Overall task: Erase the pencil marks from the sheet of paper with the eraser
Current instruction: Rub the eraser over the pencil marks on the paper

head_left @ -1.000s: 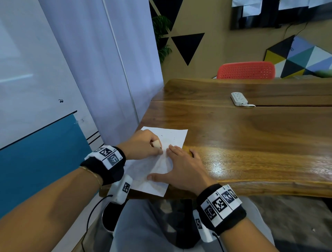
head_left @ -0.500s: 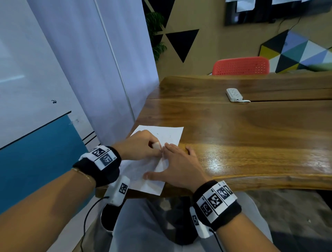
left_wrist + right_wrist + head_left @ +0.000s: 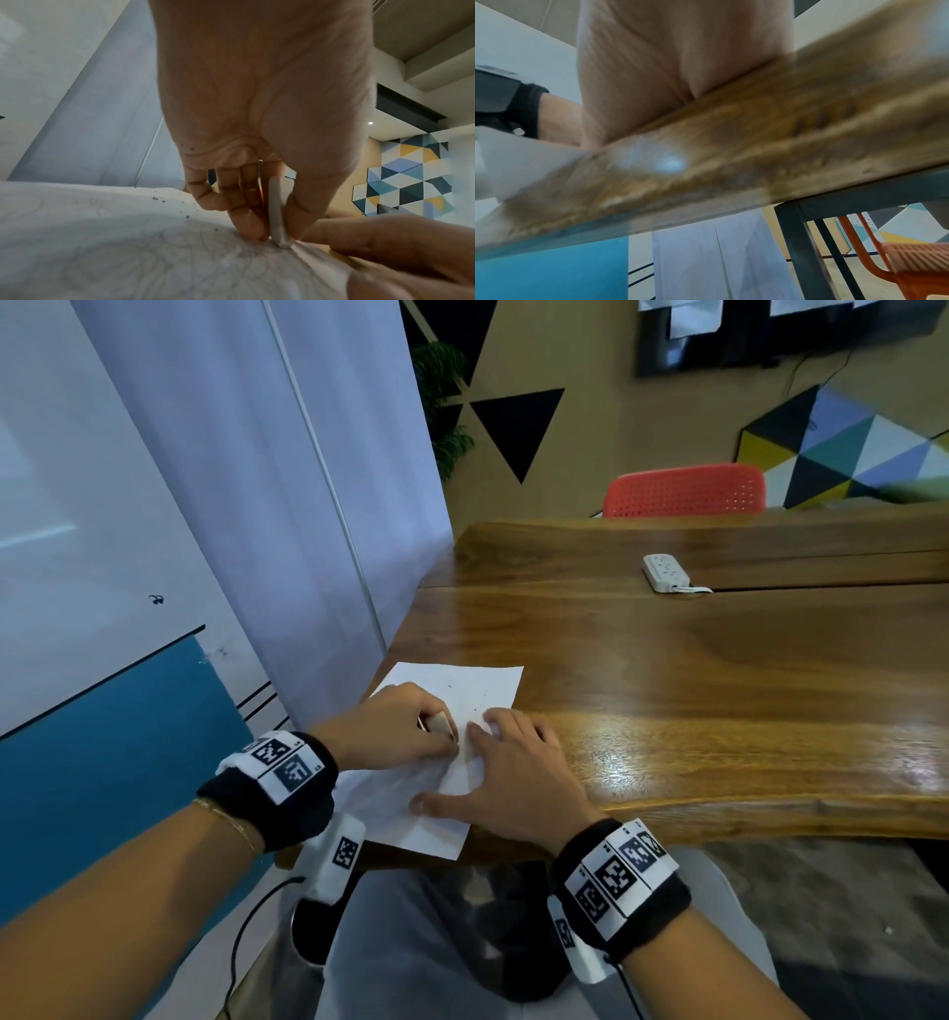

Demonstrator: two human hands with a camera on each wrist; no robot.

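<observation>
Head view: the sheet of paper is lying at the near left corner of the wooden tabletop, its near edge reaching the tabletop's front edge. The left hand is pinching the eraser between thumb and curled fingers and pressing its lower end onto the sheet. The right hand is lying flat just beside it, fingers spread and thumb stretched toward the left, holding the paper down; the fingertips of the two hands are almost touching. Dark crumbs are lying scattered on the far part of the sheet.

Left wrist view: the eraser is standing nearly upright, a thin pale slab gripped between the thumb and the fingers of the left hand, with its bottom tip meeting the paper. Faint looping pencil marks are showing on the sheet in front of the camera, and dark crumbs are lying farther back. A finger of the right hand is pressing the paper just to the right of the eraser, where the sheet is wrinkling.

Right wrist view: blurred; the right hand is resting on the tabletop, and how its fingers lie cannot be told from here.

Farther out in the head view, a white power strip is lying well apart on the tabletop, a red chair is standing behind it, and a pale curtain is hanging at the left.
</observation>
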